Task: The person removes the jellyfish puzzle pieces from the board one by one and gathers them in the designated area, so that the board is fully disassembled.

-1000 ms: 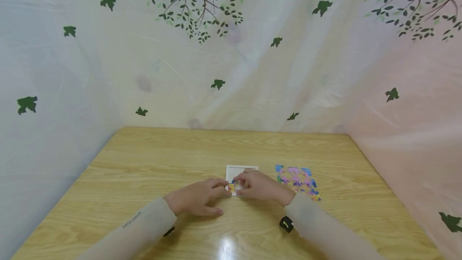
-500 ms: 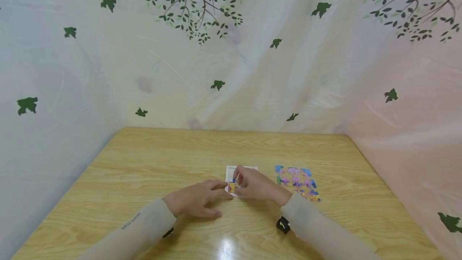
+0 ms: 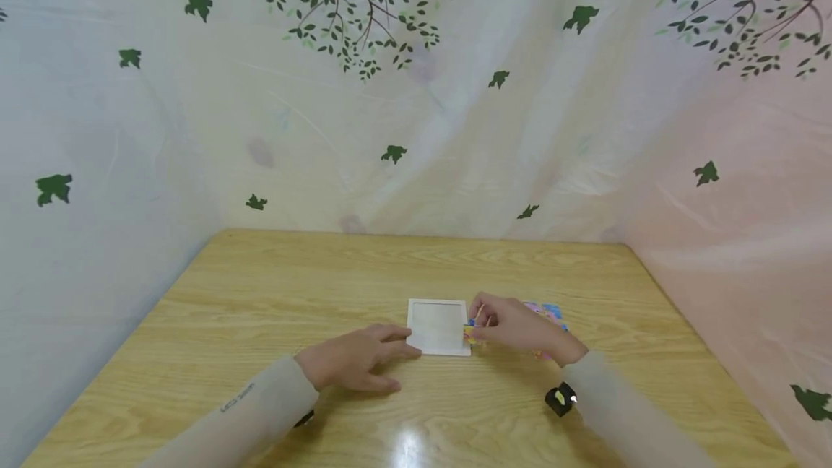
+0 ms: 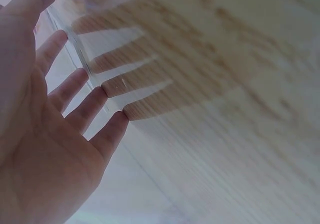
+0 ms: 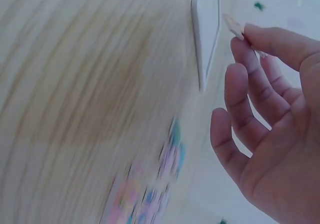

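A small white puzzle frame (image 3: 437,328) lies flat on the table, its inside bare. My left hand (image 3: 354,357) rests at the frame's left edge, fingers straight and spread, fingertips on the surface in the left wrist view. Between thumb and fingertips, my right hand (image 3: 523,327) pinches a puzzle piece (image 3: 469,333) with yellow and blue on it, over the frame's right edge. Seen edge-on in the right wrist view, the thin piece (image 5: 234,28) is held above the table. Pink and blue puzzle pieces (image 3: 552,311) lie to the right, partly covered by my right hand and wrist.
The wooden table (image 3: 312,273) reaches back to a pale curtain (image 3: 325,128) printed with leaves and branches. Its folds also stand along both sides. A black wrist device (image 3: 559,399) hangs under my right sleeve.
My right hand has moved right, lifting the puzzle piece out of the frame's lower left corner and over to its right edge. The left hand stays in place.
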### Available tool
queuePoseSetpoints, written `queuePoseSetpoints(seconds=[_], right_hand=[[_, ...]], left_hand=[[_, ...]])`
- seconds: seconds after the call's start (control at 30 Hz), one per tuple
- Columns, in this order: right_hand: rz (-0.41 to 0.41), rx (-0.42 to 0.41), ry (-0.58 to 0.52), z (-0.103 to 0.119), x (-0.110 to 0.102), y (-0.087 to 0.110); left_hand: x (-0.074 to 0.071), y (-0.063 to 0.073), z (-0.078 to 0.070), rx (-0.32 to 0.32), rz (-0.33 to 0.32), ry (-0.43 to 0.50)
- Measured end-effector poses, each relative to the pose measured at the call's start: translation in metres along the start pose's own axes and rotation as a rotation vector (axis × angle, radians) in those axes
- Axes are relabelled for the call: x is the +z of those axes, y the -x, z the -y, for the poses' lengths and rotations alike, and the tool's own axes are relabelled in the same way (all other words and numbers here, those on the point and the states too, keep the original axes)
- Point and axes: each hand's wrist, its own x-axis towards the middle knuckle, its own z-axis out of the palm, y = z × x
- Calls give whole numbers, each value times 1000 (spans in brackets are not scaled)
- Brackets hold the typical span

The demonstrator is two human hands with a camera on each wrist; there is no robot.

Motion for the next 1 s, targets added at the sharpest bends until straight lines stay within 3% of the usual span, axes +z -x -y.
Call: queuePoseSetpoints(seconds=[0.17, 0.33, 0.67, 1.0], right_hand=[[6, 36, -22, -17, -21, 30], [29, 84, -87, -27, -24, 46], [-42, 80, 49, -32, -20, 47], [-46, 52, 55, -31, -21, 46]], left_hand=[[0, 0, -1, -10, 6, 13], [-1, 1, -2, -20, 15, 11], [0, -1, 0, -14, 14, 8], [-2, 0, -4, -10, 13, 7]])
